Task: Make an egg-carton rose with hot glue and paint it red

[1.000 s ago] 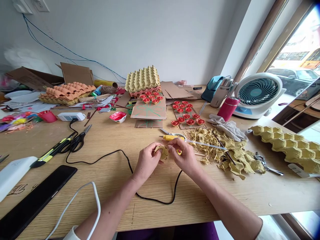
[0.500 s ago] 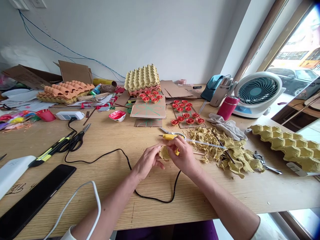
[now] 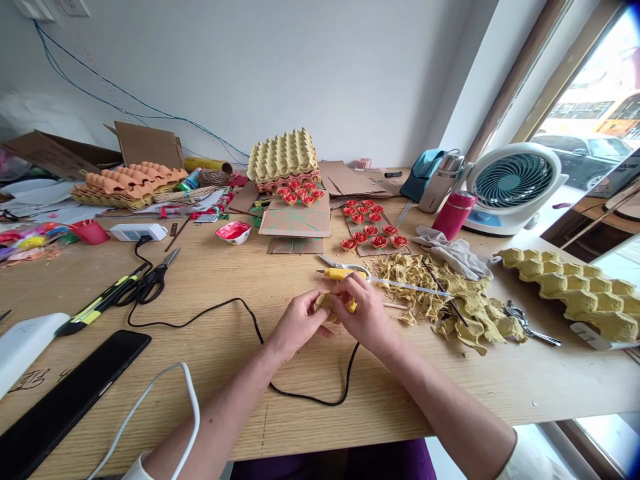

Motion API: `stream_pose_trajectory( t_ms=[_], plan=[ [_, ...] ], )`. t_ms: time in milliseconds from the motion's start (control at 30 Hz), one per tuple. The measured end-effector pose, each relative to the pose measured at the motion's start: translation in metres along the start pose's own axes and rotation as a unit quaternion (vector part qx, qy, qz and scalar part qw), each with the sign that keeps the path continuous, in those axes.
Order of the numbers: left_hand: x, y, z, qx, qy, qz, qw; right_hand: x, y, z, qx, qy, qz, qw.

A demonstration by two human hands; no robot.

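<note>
Between my two hands is a small yellow egg-carton flower point(image 3: 324, 302), partly covered by my fingers. My left hand point(image 3: 300, 325) grips it from the left, thumb and fingers closed round its edge. From the right, my right hand point(image 3: 365, 313) pinches it with thumb and forefinger. Just behind my hands lies a yellow glue gun point(image 3: 338, 273) with a clear glue stick coming out of its back; its handle is partly hidden by my right hand. Silver-handled scissors point(image 3: 327, 261) rest beside it.
Torn yellow carton scraps point(image 3: 415, 287) lie to the right, near an egg tray point(image 3: 575, 287). Red flowers point(image 3: 371, 231) stand on cardboard behind. A black cable point(image 3: 310, 398) loops under my forearms. Black scissors point(image 3: 150, 283) and a black phone point(image 3: 75, 400) lie left. A fan point(image 3: 517, 183) stands at right.
My left fingers have closed further round the yellow flower, covering more of it. My right hand stays pinched at nearly the same spot. The view has shifted very slightly.
</note>
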State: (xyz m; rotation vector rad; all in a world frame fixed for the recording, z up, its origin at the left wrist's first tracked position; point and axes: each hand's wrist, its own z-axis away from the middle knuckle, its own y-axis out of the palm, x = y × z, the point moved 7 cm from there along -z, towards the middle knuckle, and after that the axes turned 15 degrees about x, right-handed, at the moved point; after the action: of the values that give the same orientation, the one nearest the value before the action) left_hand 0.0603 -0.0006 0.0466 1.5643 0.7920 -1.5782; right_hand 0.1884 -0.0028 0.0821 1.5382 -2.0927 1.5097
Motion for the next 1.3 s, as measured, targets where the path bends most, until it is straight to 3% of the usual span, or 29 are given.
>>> stream_pose_trajectory(
  t_ms=[200, 633, 767, 1067, 1300],
  plan=[
    [0.004, -0.012, -0.001, -0.06, -0.009, -0.007, 0.998, -0.012, -0.013, -0.002, -0.034, 0.041, -0.05, 0.997],
    [0.003, -0.024, 0.0, -0.095, 0.02, -0.074, 0.993, -0.02, -0.015, -0.004, -0.023, 0.039, -0.027, 0.999],
    [-0.003, -0.032, 0.002, -0.106, 0.022, -0.067, 0.992, -0.032, -0.015, -0.006, 0.028, 0.096, 0.06, 0.993],
    [-0.013, -0.04, 0.005, -0.058, 0.036, 0.109, 0.992, -0.053, -0.013, 0.003, 0.098, 0.202, 0.203, 0.953],
    [-0.017, -0.037, 0.001, -0.059, 0.064, -0.045, 0.995, -0.054, -0.007, 0.007, 0.16, 0.28, 0.232, 0.918]
  ],
)
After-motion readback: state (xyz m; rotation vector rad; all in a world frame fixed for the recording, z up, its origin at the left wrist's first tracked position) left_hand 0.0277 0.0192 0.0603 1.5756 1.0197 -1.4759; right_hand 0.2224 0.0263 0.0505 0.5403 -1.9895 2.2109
